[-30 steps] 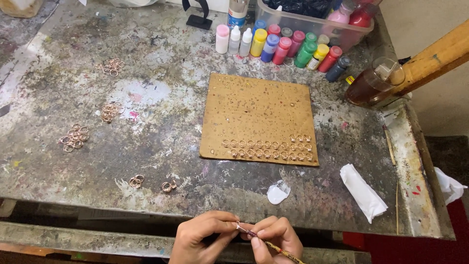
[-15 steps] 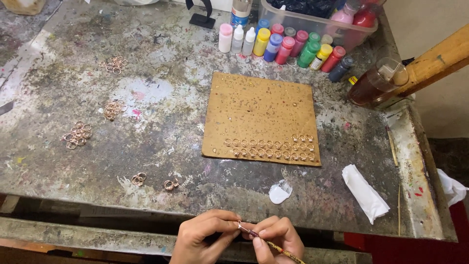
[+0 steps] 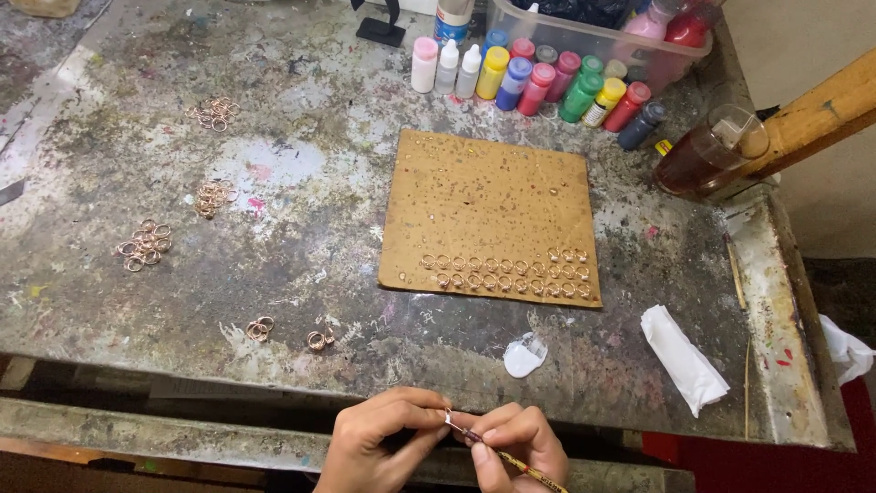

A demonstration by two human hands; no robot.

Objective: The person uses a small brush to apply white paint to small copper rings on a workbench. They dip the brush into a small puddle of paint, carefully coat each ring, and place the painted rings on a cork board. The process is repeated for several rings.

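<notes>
Copper-coloured and tiny, a ring (image 3: 449,418) sat pinched between the fingertips of the left hand (image 3: 379,438) at the near edge of the bench (image 3: 301,192), just below the rim. The right hand (image 3: 516,443) was closed around a thin brush (image 3: 511,459), gripped like a pencil. Its long axis ran from the lower right up toward the upper left, so the tip met the ring from the right side. Both hands were touching or nearly touching at that point, and the ring lay directly between them, held by the left and no farther from the right.

Ahead of the hands, well apart, lay a square cork board (image 3: 493,196) with two rows of similar rings (image 3: 506,274) set along its near edge. Loose clusters of rings (image 3: 144,245) were scattered to the left on the stained surface. A small white palette dish (image 3: 525,356) rested just beyond the right hand, and a folded white cloth (image 3: 683,358) lay farther right. Small paint bottles (image 3: 538,82) in many colours stood in a row at the far side.
</notes>
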